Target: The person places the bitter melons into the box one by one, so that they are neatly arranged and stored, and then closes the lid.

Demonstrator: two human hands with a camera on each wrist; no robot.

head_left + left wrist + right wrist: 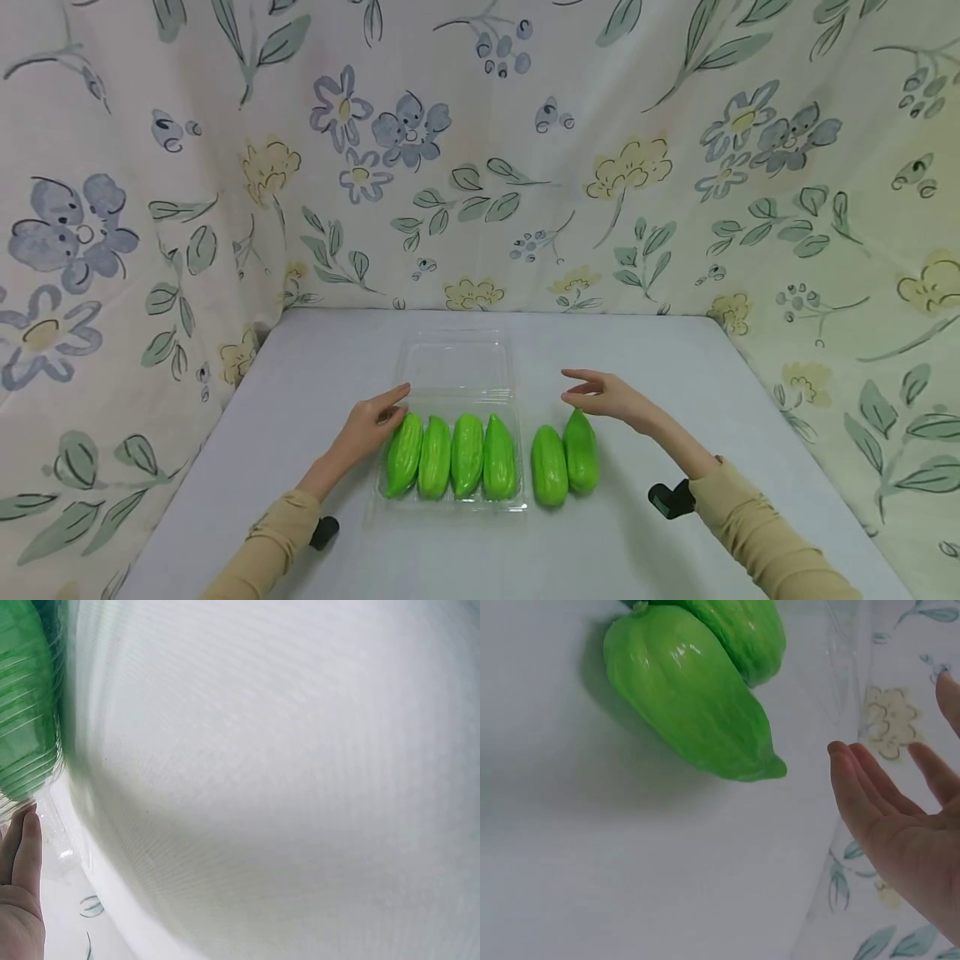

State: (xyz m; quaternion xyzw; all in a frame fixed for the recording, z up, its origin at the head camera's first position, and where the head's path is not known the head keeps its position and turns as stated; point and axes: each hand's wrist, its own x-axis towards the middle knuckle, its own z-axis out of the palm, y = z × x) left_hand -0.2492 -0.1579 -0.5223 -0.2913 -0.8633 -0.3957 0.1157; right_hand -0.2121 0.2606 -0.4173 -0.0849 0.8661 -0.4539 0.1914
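Several bright green, glossy gourds stand side by side in a clear plastic clamshell box (450, 505), its lid (453, 367) folded open toward the back. At the box's upper left corner is my left hand (372, 423), beside the leftmost gourd (405, 454). The left wrist view shows its straight fingers (28, 847) at the ribbed box wall (54, 712). My right hand (607, 396) hovers with spread, lightly bent fingers near the tip of the outer loose gourd (581, 454), holding nothing. A second loose gourd (550, 467) lies against that one, right of the box.
A white table (637, 350) carries everything. Floral curtains (487, 242) hang behind it and along both sides. Dark wrist cameras (671, 500) stick out below both forearms, in tan sleeves (757, 521).
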